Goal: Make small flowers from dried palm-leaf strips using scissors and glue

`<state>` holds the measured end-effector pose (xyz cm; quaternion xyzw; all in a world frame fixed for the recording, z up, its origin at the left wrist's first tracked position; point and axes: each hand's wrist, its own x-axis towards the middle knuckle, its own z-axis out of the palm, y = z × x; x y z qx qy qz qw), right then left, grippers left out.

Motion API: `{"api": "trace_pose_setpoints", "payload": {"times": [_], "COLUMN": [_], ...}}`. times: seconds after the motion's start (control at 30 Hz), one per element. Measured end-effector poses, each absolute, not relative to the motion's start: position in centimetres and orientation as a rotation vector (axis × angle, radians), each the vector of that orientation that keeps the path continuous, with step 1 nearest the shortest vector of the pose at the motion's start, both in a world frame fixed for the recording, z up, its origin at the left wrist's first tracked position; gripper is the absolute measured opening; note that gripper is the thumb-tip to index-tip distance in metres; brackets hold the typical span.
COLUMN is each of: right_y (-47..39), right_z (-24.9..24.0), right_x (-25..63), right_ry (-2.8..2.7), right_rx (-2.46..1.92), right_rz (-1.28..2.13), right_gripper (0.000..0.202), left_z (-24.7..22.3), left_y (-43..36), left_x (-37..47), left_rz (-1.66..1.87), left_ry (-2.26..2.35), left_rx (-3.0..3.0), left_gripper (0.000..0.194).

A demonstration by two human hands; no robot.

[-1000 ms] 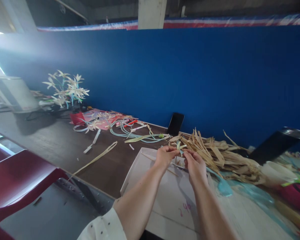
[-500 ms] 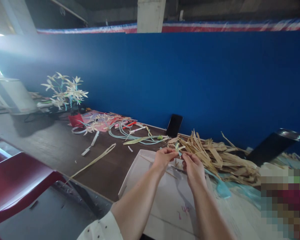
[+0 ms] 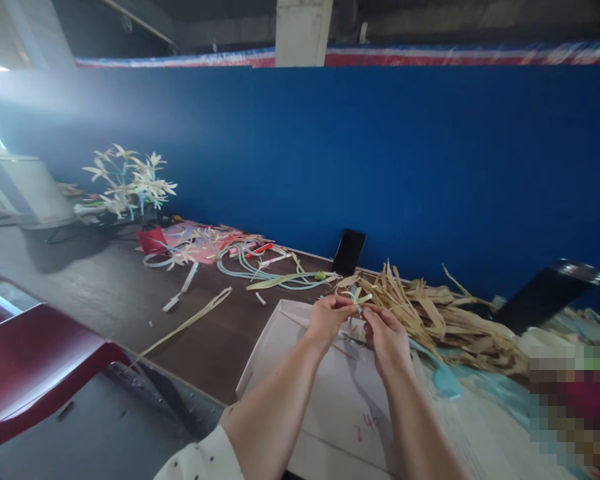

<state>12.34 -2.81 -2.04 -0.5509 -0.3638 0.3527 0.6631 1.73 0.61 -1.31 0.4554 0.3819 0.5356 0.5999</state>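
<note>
Fingertips of my left hand and my right hand nearly meet above the far end of a white box lid. Between them they pinch the base of a small pale flower with light blue at its stem. Its thin petals stick up past my fingertips. Both hands are closed in a pinch, and the exact grip is partly hidden. Thin sticks lie on the lid below my hands. Just beyond and to the right spreads a heap of dried tan husks.
A phone leans on the blue partition. Pale blue cords, scraps and a husk strip lie left on the dark table. Farther left stand a flower arrangement and a white kettle. A dark cylinder is at right.
My fingertips have shifted very slightly around the flower's base, and the flower has turned a little. Both hands remain in nearly the same place.
</note>
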Motion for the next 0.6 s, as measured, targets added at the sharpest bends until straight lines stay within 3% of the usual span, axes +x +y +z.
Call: {"api": "trace_pose_setpoints", "payload": {"times": [0.6], "right_y": [-3.2], "right_z": [-1.48], "right_x": [12.02], "right_ry": [-0.857], "right_rx": [-1.194], "right_rz": [0.884], "right_gripper": [0.032], "left_z": [-0.35], "left_y": [0.14], "left_x": [1.58], "left_rz": [1.208], "left_ry": [0.92], "left_rx": [1.05], "left_gripper": [0.016]}}
